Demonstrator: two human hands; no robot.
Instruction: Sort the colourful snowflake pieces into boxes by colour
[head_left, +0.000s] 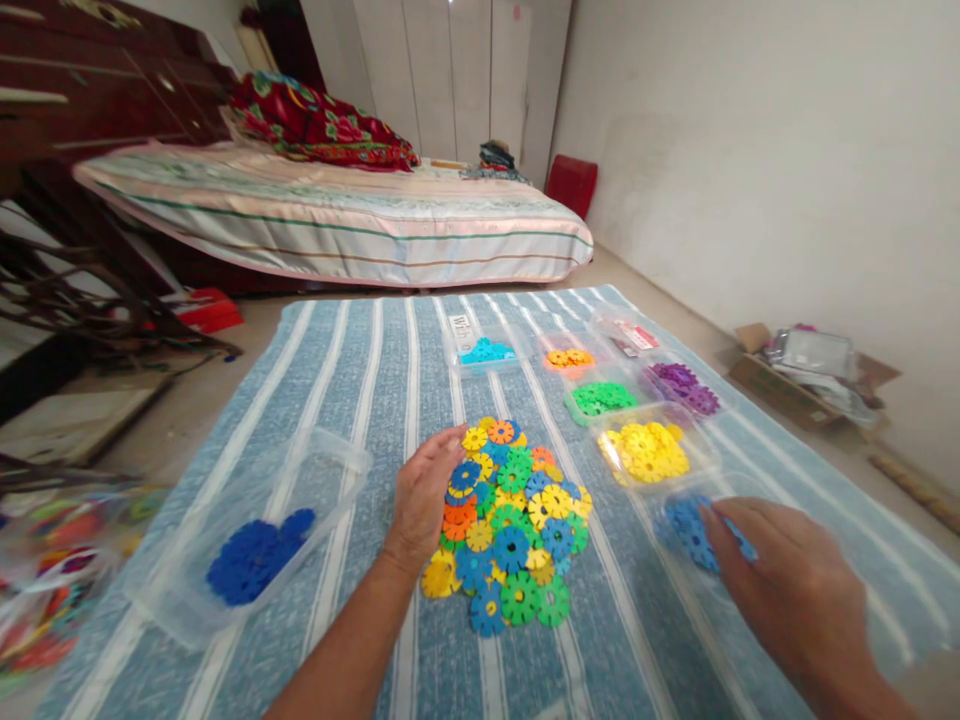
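– Several clear tubs on the striped blanket (360,380). Contents?
– Kept one colour to a tub: light-blue discs (486,351), orange discs (568,357), green discs (600,398), purple discs (682,388), yellow discs (649,450). Set in an arc beyond the middle and to the right, apart from one another, so no colours mix.
– Centre item?
– One heap of mixed snowflake discs (517,530), loose on the blanket, between both hands and open to either.
– State of left hand (420,500)?
– Rests against the heap's left edge, fingers loosely curved and spread, gripping nothing visible; appears to hem the heap in.
– State of right hand (787,580)?
– Lies over the near-right tub of blue discs (686,530), fingertips down among them. Pinching one or only touching: cannot tell.
– Far left?
– One large tub (330,460), well apart from the rest, dark-blue discs (255,555) gathered at its near end.
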